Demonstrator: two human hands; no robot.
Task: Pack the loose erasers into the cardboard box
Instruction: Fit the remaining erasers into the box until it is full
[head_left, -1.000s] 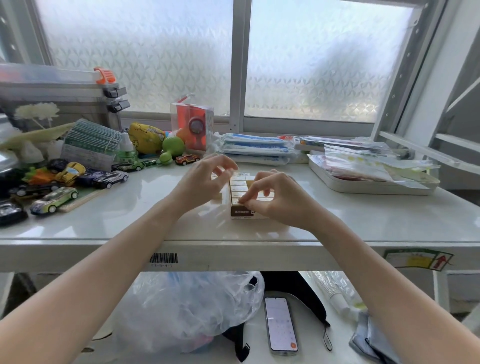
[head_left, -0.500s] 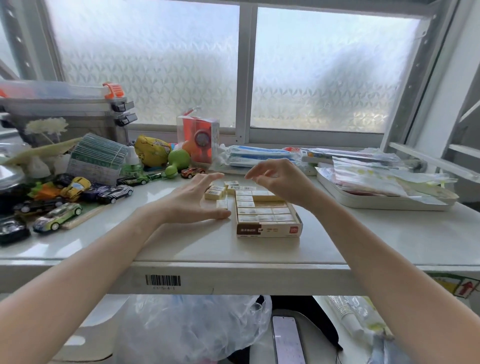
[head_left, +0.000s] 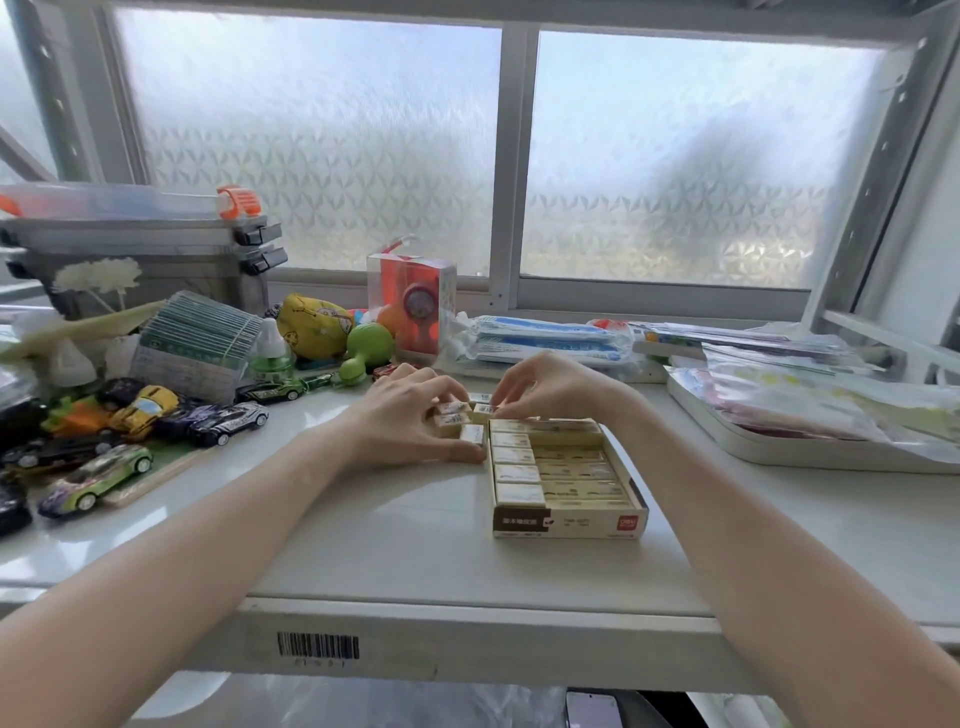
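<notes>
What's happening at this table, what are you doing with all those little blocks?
A person is packing small erasers into a cardboard box on the white table. The box is open and already holds rows of erasers. Both hands are at the loose erasers lying just off the box's far left corner: the left hand grips a few, and the right hand pinches one beside them. Toy cars sit off to the left, untouched.

Two bare forearms enter from the lower corners, uncovered from the frame edge to the wrist, with no sleeve or cuff in view. The left hand (head_left: 410, 415) and right hand (head_left: 550, 387) wear no rings, watch, bracelet or gloves; fingernails look short and plain, though finer detail is blurred.
</notes>
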